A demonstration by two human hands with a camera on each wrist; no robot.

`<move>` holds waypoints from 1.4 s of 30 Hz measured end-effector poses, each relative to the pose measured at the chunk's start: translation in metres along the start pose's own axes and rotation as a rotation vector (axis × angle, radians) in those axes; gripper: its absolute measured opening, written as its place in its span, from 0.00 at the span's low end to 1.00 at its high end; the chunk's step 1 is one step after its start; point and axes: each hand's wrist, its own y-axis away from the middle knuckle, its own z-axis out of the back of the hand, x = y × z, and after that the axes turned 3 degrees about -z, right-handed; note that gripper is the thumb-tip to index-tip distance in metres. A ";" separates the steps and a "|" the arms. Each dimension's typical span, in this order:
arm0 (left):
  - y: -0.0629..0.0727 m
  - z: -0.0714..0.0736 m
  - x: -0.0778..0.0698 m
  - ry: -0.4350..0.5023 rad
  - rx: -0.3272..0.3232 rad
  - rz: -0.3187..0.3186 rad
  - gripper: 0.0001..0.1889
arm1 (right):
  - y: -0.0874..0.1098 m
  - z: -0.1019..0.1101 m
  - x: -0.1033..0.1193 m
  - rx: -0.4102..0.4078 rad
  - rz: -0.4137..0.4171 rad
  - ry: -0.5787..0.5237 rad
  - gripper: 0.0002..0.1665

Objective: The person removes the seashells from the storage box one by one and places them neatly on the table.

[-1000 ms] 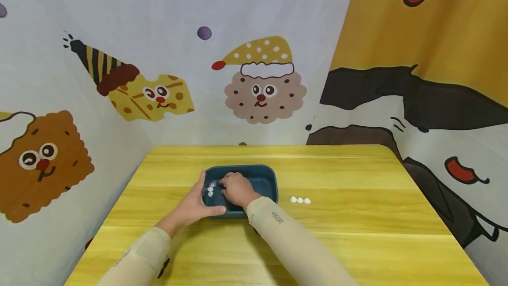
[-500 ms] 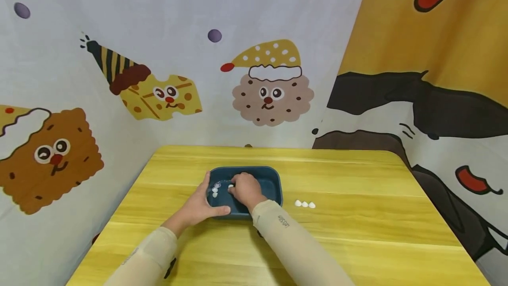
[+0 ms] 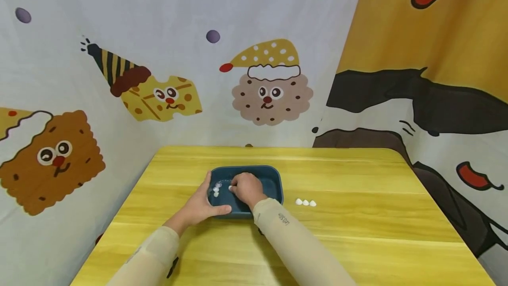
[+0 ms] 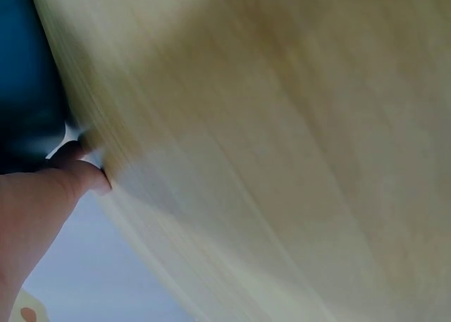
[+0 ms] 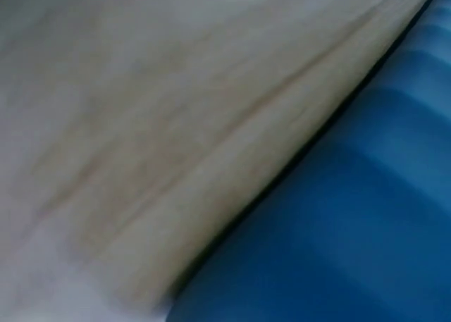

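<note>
A dark blue rectangular basin [image 3: 274, 180] stands on the table in the head view. My left hand [image 3: 200, 202] holds its left end, thumb along the front rim and fingers at the left side. Part of the left hand [image 4: 42, 202] shows against the basin [image 4: 28, 68] in the left wrist view. Inside the basin my right hand [image 3: 248, 187] pinches a small white piece [image 3: 230, 187] with thumb and index finger. Several small white pieces [image 3: 216, 190] lie in a column near the basin's left wall. The right wrist view shows the basin's outside [image 5: 352, 223], not the hand.
Three small white pointed pieces [image 3: 305, 203] lie in a row on the yellow wooden table [image 3: 357, 215], right of the basin. Behind the table hangs a cloth [image 3: 178, 12] printed with cartoon figures.
The right hand has drawn slightly back to the right from the left-hand column, with a white piece now visible at its fingertips. The left hand stays on the basin; the head view has shifted slightly.
</note>
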 end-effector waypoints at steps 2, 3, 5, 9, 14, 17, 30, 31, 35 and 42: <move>0.001 0.000 0.000 0.003 0.003 0.001 0.74 | 0.000 0.000 0.000 0.002 0.007 -0.001 0.11; 0.001 0.000 0.000 0.003 0.004 0.001 0.75 | 0.000 0.000 0.000 0.004 0.013 -0.003 0.11; 0.001 0.002 0.000 0.011 0.000 -0.002 0.75 | 0.000 0.002 0.001 0.011 0.021 -0.020 0.11; -0.001 0.003 0.001 0.007 -0.008 -0.021 0.74 | -0.001 0.006 0.002 0.021 0.036 -0.055 0.11; -0.003 0.002 0.004 -0.010 0.005 -0.020 0.74 | 0.001 0.005 0.000 0.058 0.023 -0.071 0.12; -0.004 0.000 0.004 0.002 0.004 -0.014 0.74 | 0.002 0.005 -0.002 0.056 0.024 -0.088 0.13; -0.005 0.001 -0.002 -0.010 0.032 -0.018 0.73 | 0.001 0.004 -0.007 0.060 0.021 -0.093 0.11; -0.005 0.002 -0.002 -0.002 0.034 -0.017 0.73 | 0.001 0.004 -0.007 0.060 0.019 -0.091 0.11; -0.005 0.002 -0.001 0.016 0.035 -0.008 0.73 | 0.000 0.005 -0.005 0.069 0.027 -0.071 0.11; -0.003 0.000 0.003 0.006 0.027 0.003 0.73 | 0.001 0.003 0.000 0.116 0.117 -0.032 0.10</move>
